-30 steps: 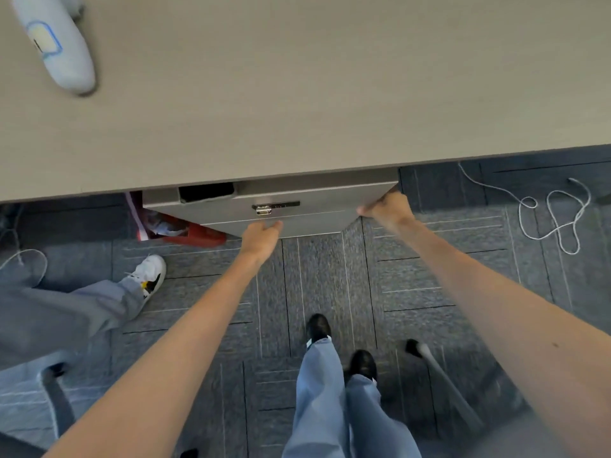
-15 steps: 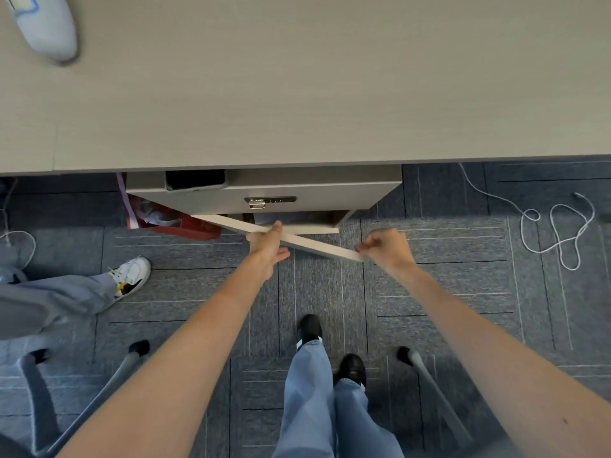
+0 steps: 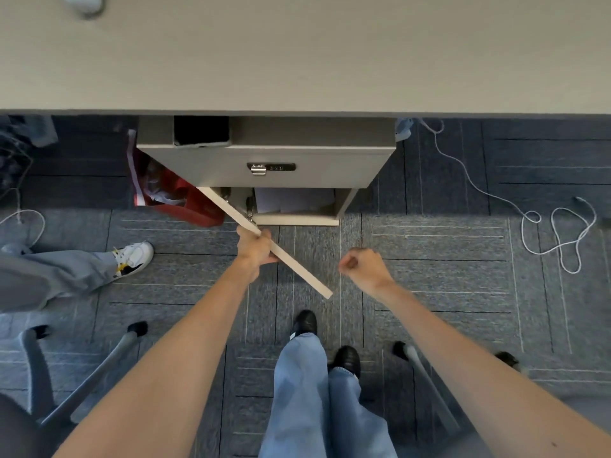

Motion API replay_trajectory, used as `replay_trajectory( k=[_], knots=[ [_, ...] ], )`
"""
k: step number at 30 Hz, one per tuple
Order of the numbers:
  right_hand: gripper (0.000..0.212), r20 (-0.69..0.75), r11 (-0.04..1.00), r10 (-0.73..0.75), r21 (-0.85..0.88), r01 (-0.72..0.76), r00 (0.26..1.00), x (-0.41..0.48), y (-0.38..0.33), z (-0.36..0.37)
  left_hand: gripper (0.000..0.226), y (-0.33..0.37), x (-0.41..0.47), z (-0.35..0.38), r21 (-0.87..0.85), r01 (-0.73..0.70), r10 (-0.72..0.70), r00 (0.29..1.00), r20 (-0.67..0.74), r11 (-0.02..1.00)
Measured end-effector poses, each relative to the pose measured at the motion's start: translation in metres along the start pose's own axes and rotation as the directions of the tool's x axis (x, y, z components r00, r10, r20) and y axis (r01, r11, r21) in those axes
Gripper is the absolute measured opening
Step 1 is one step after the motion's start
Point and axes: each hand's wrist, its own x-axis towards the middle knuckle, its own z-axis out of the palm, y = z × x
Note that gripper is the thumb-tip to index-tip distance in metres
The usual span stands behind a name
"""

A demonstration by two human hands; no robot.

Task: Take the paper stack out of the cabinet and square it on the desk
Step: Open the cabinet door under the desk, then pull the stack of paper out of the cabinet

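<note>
White paper stack point(image 3: 294, 200) is lying inside the open cabinet point(image 3: 264, 163), not yet taken out. Left hand point(image 3: 256, 247) is gripping the swung-out door point(image 3: 264, 241); right hand point(image 3: 362, 267) is hanging loosely curled, empty. Desk point(image 3: 297, 51) squaring is awaiting.

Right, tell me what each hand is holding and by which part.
The left hand grips the open cabinet door by its top edge, about midway along. The right hand is loosely curled and holds nothing.

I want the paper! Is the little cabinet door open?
Open. The cabinet door is swung out, held by the left hand, and the paper stack shows inside.
</note>
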Motion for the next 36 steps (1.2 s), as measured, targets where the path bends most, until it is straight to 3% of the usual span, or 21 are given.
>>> replay_trajectory(
  k=[4,8,15,18,23,26,27,29,31,33,36],
  knots=[
    [0.031,-0.037,0.999,0.001,0.041,0.000,0.999,-0.004,-0.006,0.014,0.032,-0.011,-0.003,-0.021,0.154,-0.032,0.030,0.999,0.017,0.988],
    [0.027,-0.072,0.996,0.016,0.085,-0.010,0.997,-0.007,-0.016,0.039,0.034,-0.024,-0.007,-0.047,0.348,-0.103,0.096,0.995,0.037,0.932],
    [0.033,-0.069,0.997,0.012,0.078,-0.007,0.998,-0.012,-0.041,0.086,0.026,-0.048,-0.007,-0.102,0.708,-0.207,0.300,0.954,-0.007,0.675],
    [0.028,-0.069,0.997,0.005,0.082,0.000,0.998,-0.013,-0.048,0.104,0.022,-0.053,0.000,-0.131,0.782,-0.226,0.388,0.921,-0.022,0.581],
    [0.022,-0.070,0.995,0.007,0.096,0.000,0.998,-0.014,-0.054,0.125,0.027,-0.056,0.002,-0.141,0.819,-0.309,0.440,0.895,0.078,0.483],
    [0.024,-0.085,0.995,0.018,0.096,-0.009,0.996,-0.012,-0.055,0.130,0.047,-0.066,0.002,-0.130,0.813,-0.339,0.560,0.829,0.019,0.474],
    [0.025,-0.093,0.995,0.024,0.104,-0.015,0.995,-0.010,-0.055,0.132,0.062,-0.071,0.005,-0.129,0.836,-0.360,0.630,0.776,0.022,0.414],
    [0.027,-0.106,0.993,0.033,0.112,-0.021,0.994,-0.004,-0.054,0.134,0.086,-0.076,0.012,-0.131,0.899,-0.397,0.766,0.631,0.120,0.186],
    [0.022,-0.106,0.994,0.021,0.109,-0.009,0.994,0.007,-0.052,0.137,0.091,-0.077,0.015,-0.128,0.903,-0.428,0.802,0.530,0.277,-0.029],
    [0.017,-0.105,0.996,-0.001,0.091,0.010,0.994,0.020,-0.048,0.141,0.082,-0.078,0.018,-0.117,0.883,-0.433,0.765,0.500,0.405,-0.184],
    [0.022,-0.157,0.995,-0.014,0.096,0.030,0.988,0.051,-0.037,0.146,0.067,-0.080,0.037,-0.093,0.875,-0.434,0.733,0.520,0.438,-0.215]
  ],
)
